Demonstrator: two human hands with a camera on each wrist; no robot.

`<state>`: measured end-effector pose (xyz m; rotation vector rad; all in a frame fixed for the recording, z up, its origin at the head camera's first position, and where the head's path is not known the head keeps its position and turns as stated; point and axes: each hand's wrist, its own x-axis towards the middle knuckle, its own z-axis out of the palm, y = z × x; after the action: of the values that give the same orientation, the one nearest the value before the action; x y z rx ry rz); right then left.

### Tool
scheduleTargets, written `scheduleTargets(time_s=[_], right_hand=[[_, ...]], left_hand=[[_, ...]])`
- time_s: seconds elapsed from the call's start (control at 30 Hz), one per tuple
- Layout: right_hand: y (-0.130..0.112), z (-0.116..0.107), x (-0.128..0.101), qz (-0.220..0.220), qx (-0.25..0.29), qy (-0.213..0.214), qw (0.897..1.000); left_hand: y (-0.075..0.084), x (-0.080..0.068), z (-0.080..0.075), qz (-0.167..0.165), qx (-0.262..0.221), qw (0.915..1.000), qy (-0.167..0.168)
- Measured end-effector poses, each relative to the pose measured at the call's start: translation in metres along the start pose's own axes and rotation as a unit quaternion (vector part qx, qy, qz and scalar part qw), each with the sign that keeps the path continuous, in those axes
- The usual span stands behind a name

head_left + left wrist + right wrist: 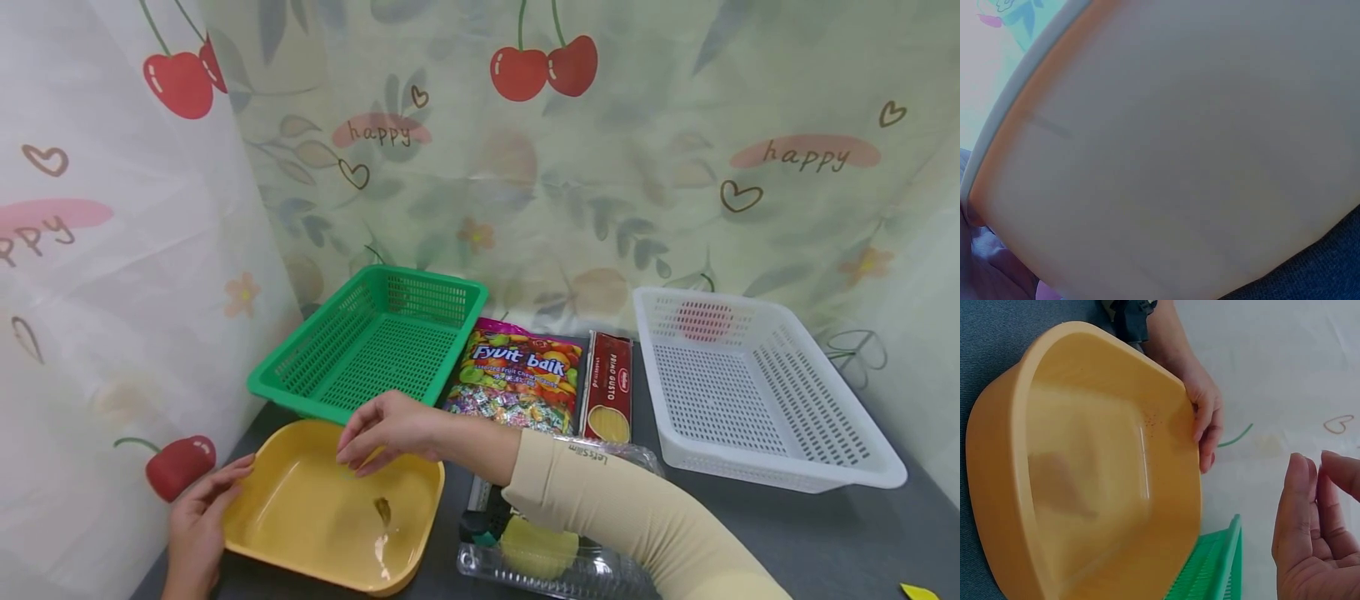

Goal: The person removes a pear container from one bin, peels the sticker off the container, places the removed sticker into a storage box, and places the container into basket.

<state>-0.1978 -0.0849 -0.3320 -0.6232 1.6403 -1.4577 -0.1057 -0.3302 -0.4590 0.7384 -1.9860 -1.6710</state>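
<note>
A yellow plastic basin (300, 508) is at the front left, a small brown patch and shiny reflections on its inner surface. At its left rim my left hand (197, 521) grips the edge. Its outer surface (1179, 150) fills most of the left wrist view. Over the basin's far side hovers my right hand (386, 433), thumb and fingertips drawn close together. Nothing shows between those fingers (1297, 506) in the right wrist view. Tiny reddish specks (1150, 419) dot the basin's inner wall there.
Behind the basin stands a green basket (375, 358). A fruit candy bag (517, 375) and a red spaghetti pack (609, 387) lie centrally, left of a white basket (750, 400). Under the right forearm sits a clear plastic container (600, 575) beside a yellow item (536, 546). Patterned curtains enclose the table.
</note>
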Motion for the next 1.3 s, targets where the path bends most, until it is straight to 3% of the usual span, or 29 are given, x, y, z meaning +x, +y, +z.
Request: scheduleTargets(time_s=[0.53,0.77,0.87,1.0,1.1,1.17,1.3], right_hand=[[0.004,-0.016,-0.015,-0.002,-0.009,0.002,1.000],[0.010,-0.033,-0.030,0.000,-0.012,0.014,1.000],[0.014,-0.042,-0.037,0.003,-0.011,0.020,1.000],[0.017,-0.052,-0.047,0.009,-0.017,0.031,0.999],[0.017,-0.058,-0.054,0.015,-0.023,0.039,0.999],[0.018,-0.062,-0.060,0.019,-0.024,0.042,0.999],[0.019,-0.068,-0.070,0.019,-0.022,0.037,0.999]], left_hand=[[0.002,-0.001,0.002,0.002,0.017,0.9999,0.003],[0.006,-0.003,-0.001,-0.018,-0.052,0.9985,-0.006],[0.004,-0.002,-0.002,0.016,-0.062,0.9978,-0.017],[0.010,-0.006,-0.002,0.054,0.021,0.9982,-0.011],[0.026,-0.016,0.002,0.073,0.100,0.9923,0.003],[0.037,-0.023,0.006,0.090,0.120,0.9886,0.002],[0.053,-0.038,0.014,0.157,0.094,0.9827,-0.029]])
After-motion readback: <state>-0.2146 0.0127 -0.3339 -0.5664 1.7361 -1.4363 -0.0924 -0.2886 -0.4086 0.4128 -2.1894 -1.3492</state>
